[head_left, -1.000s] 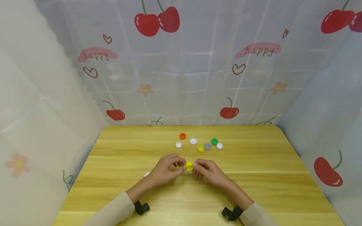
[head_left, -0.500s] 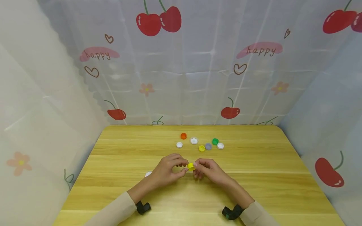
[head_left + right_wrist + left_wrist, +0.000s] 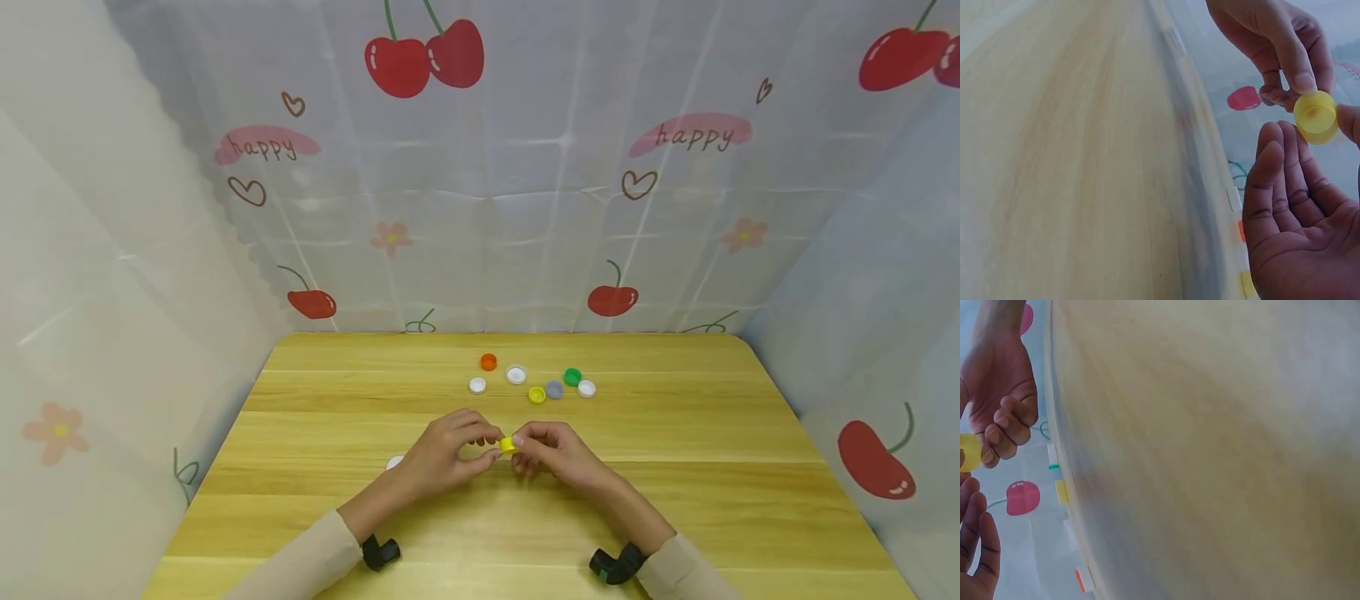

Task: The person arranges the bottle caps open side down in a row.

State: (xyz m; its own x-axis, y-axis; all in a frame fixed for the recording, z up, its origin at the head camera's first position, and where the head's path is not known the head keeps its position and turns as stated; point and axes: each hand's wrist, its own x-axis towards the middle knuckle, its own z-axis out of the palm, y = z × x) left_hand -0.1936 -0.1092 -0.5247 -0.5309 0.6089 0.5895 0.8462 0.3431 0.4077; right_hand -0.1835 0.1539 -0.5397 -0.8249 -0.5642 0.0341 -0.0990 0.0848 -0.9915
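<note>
A yellow bottle cap (image 3: 507,445) is held up between both hands over the middle of the table. The right hand (image 3: 558,452) pinches it between thumb and fingers from the right. From the left, the left hand (image 3: 450,450) has its thumb and index fingertip at the cap's edge. In the right wrist view the round face of the yellow cap (image 3: 1315,114) shows, with a left fingertip (image 3: 1304,81) right on its rim. The left wrist view catches only part of the cap (image 3: 969,454), at the frame's left edge.
Farther back on the wooden table (image 3: 675,417) lie several caps: orange (image 3: 488,362), white (image 3: 516,375), yellow (image 3: 537,395), grey-purple (image 3: 554,390) and green (image 3: 573,377) among them. Another white cap (image 3: 394,462) is partly hidden by the left forearm. A cherry-print curtain (image 3: 480,250) stands behind.
Between the fingers the yellow cap has turned from showing its face to standing more edge-on. Both hands stay nearly in place, and the loose caps lie as before.
</note>
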